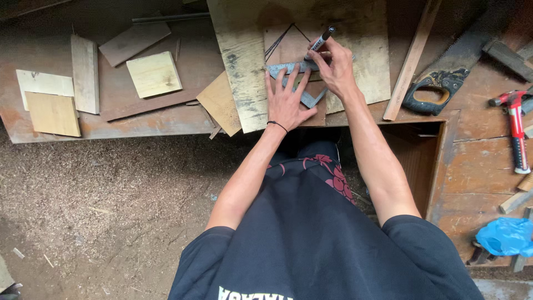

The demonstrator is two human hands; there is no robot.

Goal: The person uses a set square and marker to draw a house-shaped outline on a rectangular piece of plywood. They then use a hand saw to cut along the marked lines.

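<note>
Plywood panel (244,61) lies flat on the desk (472,166), its near edge hanging just past the desk's front edge, right under the person's wrists. On it, beneath the fingers, sits a smaller brown board (288,47) with dark lines drawn on it, and across that a metal square (294,78). The left hand (287,100) presses flat on the square, fingers (288,80) spread apart and pointing away from the body. The right hand (333,66) has its fingers closed on a black marker (321,40), tip down at the square's edge, wrist bent inward. Right of those fingers a thin wooden strip (413,58) lies aslant, then a handsaw (444,78) and a red hammer (516,128). Left of the spread fingers, well apart, lie several wood offcuts (154,74). Open panel surface remains beyond the fingertips.
</note>
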